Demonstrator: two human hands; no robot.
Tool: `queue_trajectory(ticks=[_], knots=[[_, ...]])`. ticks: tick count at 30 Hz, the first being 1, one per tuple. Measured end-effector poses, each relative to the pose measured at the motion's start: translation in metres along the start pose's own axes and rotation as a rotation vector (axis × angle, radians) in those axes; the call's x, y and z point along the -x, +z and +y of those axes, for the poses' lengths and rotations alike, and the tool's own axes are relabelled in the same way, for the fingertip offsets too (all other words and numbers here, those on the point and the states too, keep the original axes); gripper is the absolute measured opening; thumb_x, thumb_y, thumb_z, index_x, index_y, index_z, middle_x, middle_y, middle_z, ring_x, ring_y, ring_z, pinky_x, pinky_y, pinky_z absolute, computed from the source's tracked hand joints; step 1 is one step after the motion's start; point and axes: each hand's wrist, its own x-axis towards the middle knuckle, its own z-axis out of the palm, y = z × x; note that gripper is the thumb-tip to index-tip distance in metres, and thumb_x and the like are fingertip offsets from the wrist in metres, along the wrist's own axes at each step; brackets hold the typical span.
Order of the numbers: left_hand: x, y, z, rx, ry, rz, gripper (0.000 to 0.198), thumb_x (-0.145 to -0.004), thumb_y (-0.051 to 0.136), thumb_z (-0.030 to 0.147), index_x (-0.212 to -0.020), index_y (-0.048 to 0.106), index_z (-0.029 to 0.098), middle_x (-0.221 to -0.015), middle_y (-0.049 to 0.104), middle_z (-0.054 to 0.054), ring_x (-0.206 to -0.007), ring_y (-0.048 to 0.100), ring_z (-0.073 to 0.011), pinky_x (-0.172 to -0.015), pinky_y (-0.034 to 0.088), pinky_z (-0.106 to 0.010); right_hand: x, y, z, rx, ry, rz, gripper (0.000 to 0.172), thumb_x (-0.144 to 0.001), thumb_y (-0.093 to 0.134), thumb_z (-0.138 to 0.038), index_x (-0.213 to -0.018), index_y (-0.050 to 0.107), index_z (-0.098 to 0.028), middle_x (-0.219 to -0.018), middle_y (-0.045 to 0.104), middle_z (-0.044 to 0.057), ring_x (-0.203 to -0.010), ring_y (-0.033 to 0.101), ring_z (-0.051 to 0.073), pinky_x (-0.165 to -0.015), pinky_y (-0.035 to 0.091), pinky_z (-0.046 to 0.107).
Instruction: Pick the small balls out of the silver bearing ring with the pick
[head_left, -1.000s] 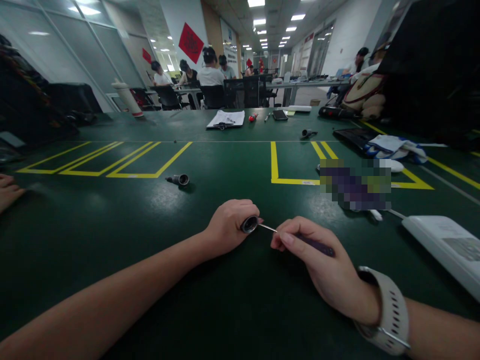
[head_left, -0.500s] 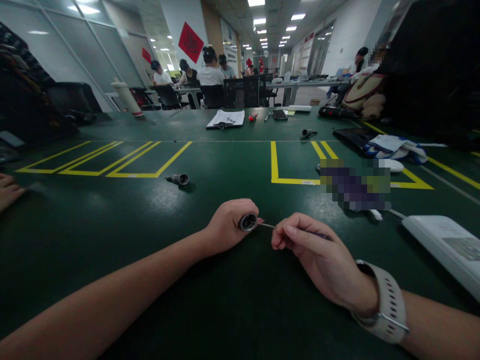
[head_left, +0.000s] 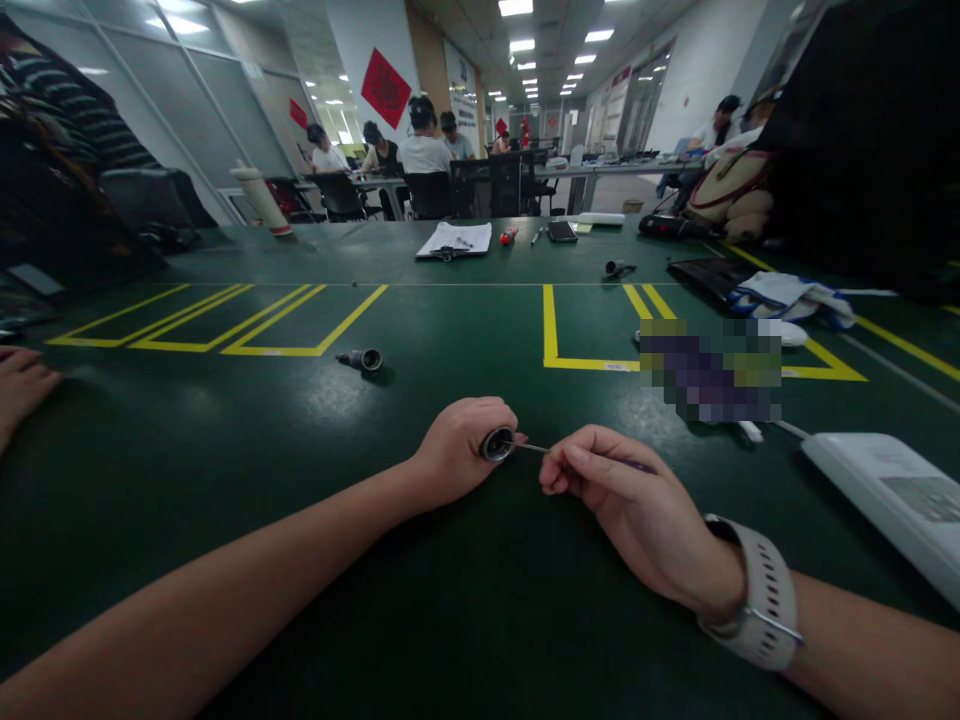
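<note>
On green bench (head_left: pixel 420 620), near side: left hand (head_left: pixel 459 450) wrapped round hollow connector (head_left: pixel 495 445), mouth exposed thumb-side; right hand (head_left: pixel 626 490) pinching slim-shafted tool (head_left: pixel 531 447). Tip now across mouth; a second ago, at rim.

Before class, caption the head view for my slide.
Left hand grips hollow part; right hand holds slim tool at its opening.

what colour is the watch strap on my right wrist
The watch strap is pale off-white with dark holes, seen best in the head view.
</note>
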Motion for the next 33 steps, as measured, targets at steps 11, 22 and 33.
queue_trajectory(ticks=[11,22,33], knots=[[0.0001,-0.0008,-0.0018,0.017,-0.002,-0.024,0.021,-0.082,0.055,0.022,-0.064,0.047,0.016,-0.060,0.045,0.004,-0.054,0.042,-0.0088,-0.052,0.032,-0.022,0.0020,0.0019,0.0023,0.153,-0.060,0.023,0.013,-0.083,0.060,-0.026,-0.075,0.066,-0.018,-0.076,0.064,0.002,-0.076,0.057,0.016,-0.073,0.042,0.030],[-0.0001,-0.0023,-0.0010,0.097,-0.013,-0.014,0.020,-0.081,0.056,0.020,-0.064,0.046,0.016,-0.060,0.044,0.004,-0.054,0.042,-0.0083,-0.052,0.032,-0.021,-0.0055,0.0008,0.0003,-0.073,0.009,0.000,0.014,-0.080,0.060,-0.021,-0.068,0.066,-0.016,-0.070,0.065,0.003,-0.068,0.057,0.013,-0.068,0.044,0.027],[-0.0021,-0.0009,-0.0017,0.083,-0.002,-0.055,0.021,-0.081,0.057,0.021,-0.064,0.046,0.016,-0.060,0.044,0.004,-0.054,0.042,-0.0082,-0.052,0.033,-0.022,-0.0034,0.0015,0.0001,-0.002,-0.004,-0.012,0.014,-0.080,0.060,-0.021,-0.069,0.066,-0.016,-0.070,0.065,0.002,-0.068,0.057,0.013,-0.068,0.043,0.028]])
